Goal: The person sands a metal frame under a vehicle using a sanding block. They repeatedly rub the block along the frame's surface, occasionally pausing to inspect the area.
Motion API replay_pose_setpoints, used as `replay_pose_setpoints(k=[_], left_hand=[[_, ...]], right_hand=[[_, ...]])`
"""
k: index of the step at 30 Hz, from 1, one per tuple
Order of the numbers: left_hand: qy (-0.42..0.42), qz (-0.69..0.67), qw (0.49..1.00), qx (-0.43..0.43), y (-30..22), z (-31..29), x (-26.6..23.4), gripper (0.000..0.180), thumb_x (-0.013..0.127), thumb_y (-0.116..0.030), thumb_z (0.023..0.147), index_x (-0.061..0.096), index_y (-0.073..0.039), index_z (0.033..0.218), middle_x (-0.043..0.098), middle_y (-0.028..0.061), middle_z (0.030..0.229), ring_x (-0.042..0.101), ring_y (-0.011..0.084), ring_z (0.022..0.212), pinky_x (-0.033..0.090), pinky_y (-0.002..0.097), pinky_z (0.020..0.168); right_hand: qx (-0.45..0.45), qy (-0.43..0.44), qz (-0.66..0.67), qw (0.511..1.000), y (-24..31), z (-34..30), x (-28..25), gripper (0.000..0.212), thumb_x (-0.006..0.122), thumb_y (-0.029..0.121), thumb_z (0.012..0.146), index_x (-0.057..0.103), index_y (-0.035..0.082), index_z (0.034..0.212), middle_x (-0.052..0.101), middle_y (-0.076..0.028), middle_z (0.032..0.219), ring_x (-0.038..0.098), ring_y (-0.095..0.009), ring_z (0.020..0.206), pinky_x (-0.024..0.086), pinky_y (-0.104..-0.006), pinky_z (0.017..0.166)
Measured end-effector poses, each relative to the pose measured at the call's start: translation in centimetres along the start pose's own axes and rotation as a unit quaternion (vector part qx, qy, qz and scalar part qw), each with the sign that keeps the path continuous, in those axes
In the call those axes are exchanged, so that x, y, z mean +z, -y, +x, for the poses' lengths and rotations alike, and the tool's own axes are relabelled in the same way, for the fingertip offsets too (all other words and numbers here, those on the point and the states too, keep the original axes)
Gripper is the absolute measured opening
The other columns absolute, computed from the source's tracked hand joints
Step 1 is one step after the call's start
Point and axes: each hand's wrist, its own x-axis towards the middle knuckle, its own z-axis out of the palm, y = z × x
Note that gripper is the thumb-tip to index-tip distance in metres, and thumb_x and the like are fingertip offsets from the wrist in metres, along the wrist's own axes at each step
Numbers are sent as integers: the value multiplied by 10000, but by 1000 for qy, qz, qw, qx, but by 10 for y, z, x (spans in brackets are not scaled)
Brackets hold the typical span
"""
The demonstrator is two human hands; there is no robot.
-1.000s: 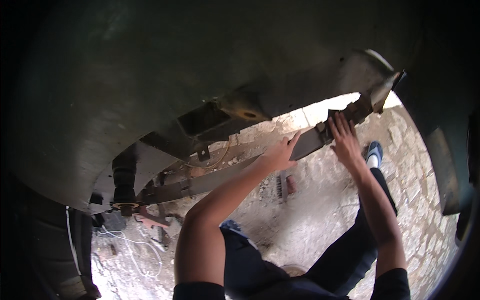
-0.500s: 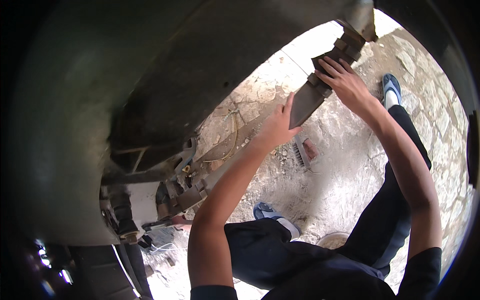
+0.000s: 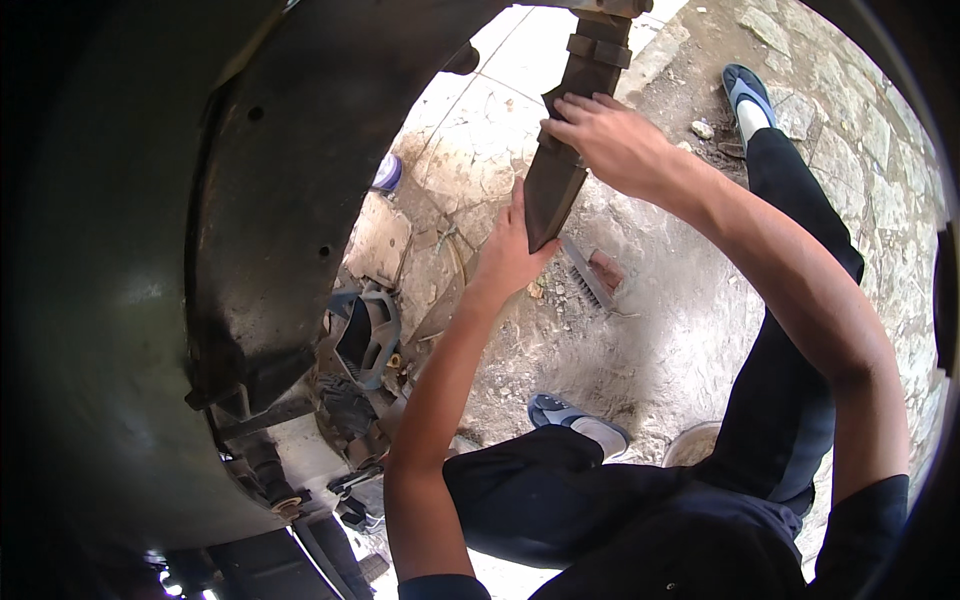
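Note:
A dark leaf spring (image 3: 556,190), a stack of flat steel strips with clamps across it, slants between my two hands above the ground. Its pointed lower end rests in my left hand (image 3: 512,255), with fingers along one edge and the thumb at the other. Higher up, my right hand (image 3: 615,140) curls over the strips just below a metal clamp (image 3: 598,50); part of its grip is hidden under the palm. The spring's upper end reaches a metal fitting at the top of the view, where I cannot tell how it joins.
To the left hangs a big dark vehicle panel (image 3: 290,170), with mechanical parts (image 3: 265,470) below it. A wire brush (image 3: 588,275) lies beside a reddish piece (image 3: 605,270) on the dusty ground. A blue-grey bracket-like part (image 3: 370,335), a purple-white tub (image 3: 388,172) and a round basin (image 3: 692,442) are around.
My view has shifted, so the spring and both hands appear farther left and the spring looks steeper. Both hands keep their hold, and the purple-white tub has come into sight.

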Motion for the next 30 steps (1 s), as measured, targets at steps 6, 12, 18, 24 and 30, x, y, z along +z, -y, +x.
replay_pose_setpoints(k=[6, 12, 18, 24, 30], left_hand=[[13, 0, 1000, -23, -6, 1, -2, 1141, 762, -367, 847, -61, -106, 1593, 442, 320, 1336, 545, 513, 1164, 486, 542, 961], [50, 13, 996, -67, -16, 1, -9, 1115, 752, -356, 864, -50, -93, 1593, 421, 336, 1384, 503, 516, 1230, 444, 529, 1019], [14, 9, 1000, -21, -7, -4, -5, 1105, 743, -368, 864, -40, -101, 1596, 427, 327, 1375, 503, 515, 1215, 447, 541, 1004], [6, -5, 1000, -18, -5, -3, -3, 1099, 744, -365, 859, -27, -98, 1596, 422, 320, 1379, 500, 517, 1217, 452, 538, 1002], [15, -8, 999, -34, -6, -6, -5, 1105, 746, -379, 858, -25, -97, 1598, 434, 319, 1352, 516, 509, 1199, 475, 531, 984]], right_hand=[[-86, -161, 20, 983, -10, 3, 27, 534, 554, -1, 888, 518, 82, 1414, 664, -113, 1254, 644, -254, 1157, 439, -461, 1095], [-73, -23, -79, 994, -11, 6, 18, 409, 585, 96, 906, 618, 83, 1313, 554, -61, 1443, 544, -207, 1264, 419, -386, 1059], [-38, -15, -69, 997, 12, 1, 27, 548, 482, 32, 909, 478, 56, 1456, 396, -81, 1577, 346, -229, 1469, 258, -425, 1232], [-74, 20, -104, 992, -2, 2, 25, 526, 401, 87, 981, 391, 41, 1504, 318, -107, 1615, 271, -233, 1504, 190, -446, 1257], [-115, 48, -85, 989, 8, -5, 27, 536, 399, 149, 1007, 350, 37, 1529, 303, -108, 1623, 223, -237, 1522, 146, -442, 1265]])
